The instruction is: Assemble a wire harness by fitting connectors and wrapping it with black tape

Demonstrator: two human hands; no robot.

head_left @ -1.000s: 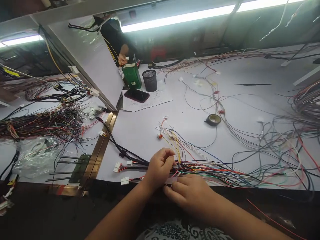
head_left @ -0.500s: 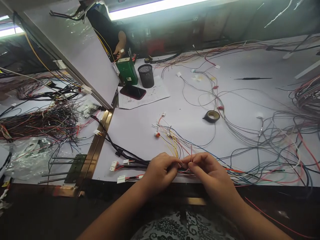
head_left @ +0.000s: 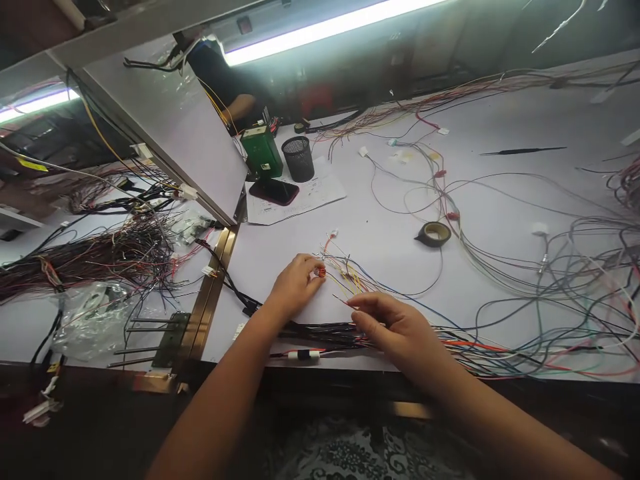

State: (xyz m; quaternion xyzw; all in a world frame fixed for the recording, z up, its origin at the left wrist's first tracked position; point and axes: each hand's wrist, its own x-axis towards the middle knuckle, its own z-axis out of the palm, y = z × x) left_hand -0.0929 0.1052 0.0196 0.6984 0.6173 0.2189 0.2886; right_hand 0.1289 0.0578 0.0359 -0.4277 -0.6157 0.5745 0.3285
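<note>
Since half a second ago both hands have left the spot at the near edge where they met. I see the left hand (head_left: 293,285) now reached forward onto the table (head_left: 380,233), and the right hand (head_left: 397,327) has drifted a little up and apart from it.

The left hand's thumb and forefinger are pinched on a small orange connector (head_left: 321,271), and its other fingers are curled beside it. The connector's leads fan away to the right, toward the right hand.

The right hand is half curled, with thumb and forefinger closed on a thin wire (head_left: 343,301). The wire's free end pokes out to the left, pointing toward the left hand. I can't make out more of that grip.

Under the right palm lies the wire bundle (head_left: 320,328). Its long axis runs left to right, roughly along the near table edge, and it spreads into loose strands on the right.

A tape roll (head_left: 433,233) lies flat well beyond the right hand. Farther back stand a mesh cup (head_left: 299,159) and a green box (head_left: 263,151), with a phone (head_left: 274,191) just in front of them.
</note>
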